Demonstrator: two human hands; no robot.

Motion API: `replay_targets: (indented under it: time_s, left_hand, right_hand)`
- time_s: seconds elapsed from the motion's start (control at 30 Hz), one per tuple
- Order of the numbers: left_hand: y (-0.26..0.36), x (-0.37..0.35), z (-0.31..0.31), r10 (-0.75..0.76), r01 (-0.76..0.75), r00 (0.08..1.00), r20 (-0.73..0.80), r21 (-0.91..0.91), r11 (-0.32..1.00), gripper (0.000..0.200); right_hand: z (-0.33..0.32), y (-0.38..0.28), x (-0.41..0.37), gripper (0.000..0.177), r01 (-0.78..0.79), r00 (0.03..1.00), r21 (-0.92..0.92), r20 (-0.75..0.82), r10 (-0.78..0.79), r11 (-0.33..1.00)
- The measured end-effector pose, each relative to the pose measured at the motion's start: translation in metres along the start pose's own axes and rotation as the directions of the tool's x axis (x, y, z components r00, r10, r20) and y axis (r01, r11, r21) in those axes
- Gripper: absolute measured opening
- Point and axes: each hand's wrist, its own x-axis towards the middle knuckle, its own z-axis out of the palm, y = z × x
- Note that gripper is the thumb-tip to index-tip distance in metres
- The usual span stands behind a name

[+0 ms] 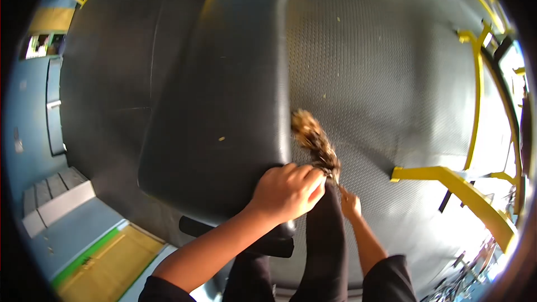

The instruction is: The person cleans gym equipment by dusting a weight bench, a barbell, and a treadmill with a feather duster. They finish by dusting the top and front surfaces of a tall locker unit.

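Note:
A feather duster (314, 136) with brown, mottled feathers slants up along the right side of a black padded bench (224, 100), its tip near the bench's edge. Its thin stick runs down into my right hand (351, 206), whose fingers are closed around it. Beside the lower end of the feathers, at the bench's near right corner, my left hand (290, 193) is curled into a fist with its thumb side touching the feathers. What lies inside that fist is hidden. The feathers are slightly blurred.
My legs (326, 246) stand close behind the bench end. A yellow metal frame (447, 182) rises at the right on the textured black floor (369, 78). At the lower left are a grey step-like block (59, 193) and a yellow door (114, 263) against a blue wall.

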Motion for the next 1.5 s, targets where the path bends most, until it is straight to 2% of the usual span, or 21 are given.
replay_targets:
  time_s: [0.13,0.17,0.2,0.23,0.27,0.3,0.33,0.43,0.53,0.6,0.67,0.73,0.77,0.87,0.97,1.1,1.17,1.23,1.27,1.4,1.5]
  left_hand:
    - [-0.002,-0.011,0.003,0.006,-0.021,0.994,-0.105,-0.140,0.990,0.018]
    - [-0.002,-0.018,0.004,0.041,-0.068,0.989,-0.144,-0.182,0.981,0.017]
    - [-0.002,-0.022,-0.004,0.080,-0.083,0.996,-0.025,-0.174,0.981,0.020]
    - [0.006,-0.035,-0.010,0.067,-0.086,0.995,-0.079,-0.265,0.960,0.022]
    - [0.019,-0.056,-0.017,0.058,-0.099,0.991,-0.124,-0.355,0.930,0.025]
    - [0.030,-0.087,-0.027,0.076,-0.143,0.981,-0.180,-0.392,0.909,0.028]
    - [0.039,-0.124,-0.041,0.094,-0.185,0.969,-0.227,-0.423,0.887,0.031]
    - [0.043,-0.264,-0.087,-0.104,0.055,0.993,-0.051,-0.581,0.812,0.032]
    - [0.015,-0.442,-0.078,-0.417,0.375,0.904,0.099,-0.653,0.658,0.032]
    - [0.001,-0.539,-0.097,-0.477,0.530,0.846,0.239,-0.474,0.703,0.038]
    - [0.004,-0.590,-0.136,-0.462,0.527,0.850,0.255,-0.411,0.743,0.040]
    - [0.010,-0.621,-0.165,-0.628,0.635,0.760,0.166,-0.393,0.665,0.042]
    - [0.008,-0.628,-0.179,-0.683,0.676,0.716,0.147,-0.391,0.625,0.044]
    - [0.011,-0.646,-0.206,-0.718,0.606,0.689,-0.097,-0.466,0.645,0.050]
    - [0.010,-0.678,-0.208,-0.724,0.562,0.683,-0.094,-0.566,0.603,0.054]
    - [-0.039,-0.719,-0.216,-0.828,0.606,0.561,0.019,-0.691,0.394,0.058]
    - [-0.067,-0.754,-0.223,-0.868,0.575,0.495,0.044,-0.765,0.289,0.060]
    - [-0.117,-0.768,-0.239,-0.895,0.615,0.433,0.104,-0.761,0.209,0.062]
    - [-0.143,-0.778,-0.243,-0.890,0.616,0.439,0.120,-0.761,0.202,0.062]
    - [-0.223,-0.832,-0.264,-0.855,0.576,0.483,0.190,-0.805,0.147,0.061]
    - [-0.299,-0.850,-0.298,-0.836,0.649,0.461,0.297,-0.755,0.090,0.059]
  right_hand:
    - [0.029,-0.005,-0.109,0.035,-0.105,0.972,0.048,-0.207,0.113,0.993]
    - [0.037,-0.013,-0.135,0.034,-0.054,0.959,-0.002,-0.279,0.051,0.999]
    - [0.051,-0.003,-0.154,0.034,0.163,0.895,-0.201,-0.383,-0.231,0.966]
    - [0.062,-0.001,-0.167,0.036,-0.054,0.948,0.019,-0.313,0.058,0.998]
    - [0.067,-0.018,-0.196,0.040,0.077,0.924,-0.038,-0.372,-0.086,0.996]
    - [0.066,-0.048,-0.227,0.043,-0.078,0.963,0.048,-0.255,0.088,0.996]
    - [0.064,-0.079,-0.256,0.039,0.027,0.974,0.011,-0.225,-0.024,1.000]
    - [0.112,-0.097,-0.315,0.042,0.110,0.949,0.010,-0.297,-0.102,0.994]
    - [0.124,-0.144,-0.378,0.049,0.047,0.980,0.077,-0.198,-0.031,0.996]
    - [0.103,-0.206,-0.424,0.045,-0.059,0.998,0.128,-0.004,0.060,0.990]
    - [0.124,-0.186,-0.413,0.043,0.051,0.998,-0.020,-0.025,-0.051,0.999]
    - [0.128,-0.187,-0.413,0.054,0.103,0.988,-0.177,0.128,-0.081,0.979]
    - [0.147,-0.166,-0.398,0.051,0.345,0.938,-0.250,0.059,-0.342,0.905]
    - [0.169,-0.174,-0.382,0.053,0.526,0.835,-0.368,0.053,-0.547,0.767]
    - [0.167,-0.221,-0.400,0.053,0.587,0.805,-0.279,0.101,-0.585,0.760]
    - [0.211,-0.276,-0.400,0.052,0.551,0.833,-0.371,0.180,-0.524,0.748]
    - [0.244,-0.310,-0.402,0.052,0.387,0.918,-0.415,0.259,-0.301,0.823]
    - [0.293,-0.329,-0.378,0.053,0.473,0.881,-0.376,0.195,-0.431,0.797]
    - [0.315,-0.334,-0.370,0.053,0.561,0.823,-0.357,0.139,-0.551,0.747]
    - [0.335,-0.470,-0.388,0.050,0.273,0.936,-0.493,0.335,-0.110,0.826]
    - [0.362,-0.511,-0.368,0.049,0.332,0.939,-0.408,0.225,-0.259,0.850]
